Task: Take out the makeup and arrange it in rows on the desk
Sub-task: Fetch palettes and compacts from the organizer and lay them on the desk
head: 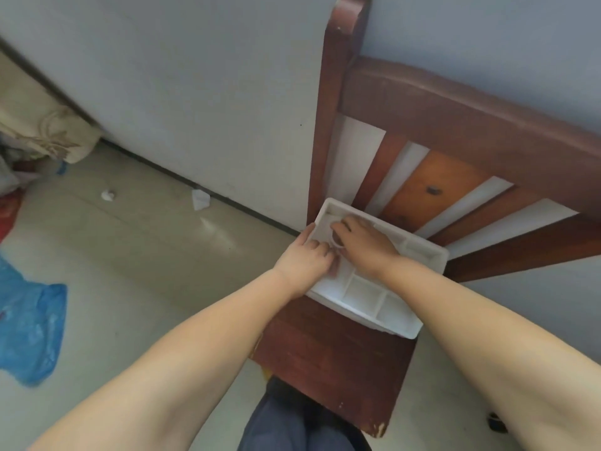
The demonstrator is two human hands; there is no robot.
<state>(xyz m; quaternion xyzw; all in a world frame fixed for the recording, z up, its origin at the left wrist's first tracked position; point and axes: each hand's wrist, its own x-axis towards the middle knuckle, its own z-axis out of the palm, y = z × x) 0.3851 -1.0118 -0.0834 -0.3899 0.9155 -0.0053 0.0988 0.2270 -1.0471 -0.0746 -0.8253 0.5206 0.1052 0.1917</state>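
A white divided organizer tray (364,292) lies on the seat of a dark wooden chair (331,362). Both hands reach into its far left corner. My left hand (309,258) has its thumb over the tray's left rim and its fingers curled inside, beside a small round white-rimmed item (336,243). My right hand (364,239) lies over the same compartment with its fingers bent down around that round item; the exact hold is hidden. The near compartments of the tray show nothing inside.
The chair back (455,125) rises against a grey wall. On the tiled floor to the left lie a blue plastic bag (29,330), crumpled paper scraps (199,199) and a pile of fabric (39,131). My dark trouser legs (292,421) show below.
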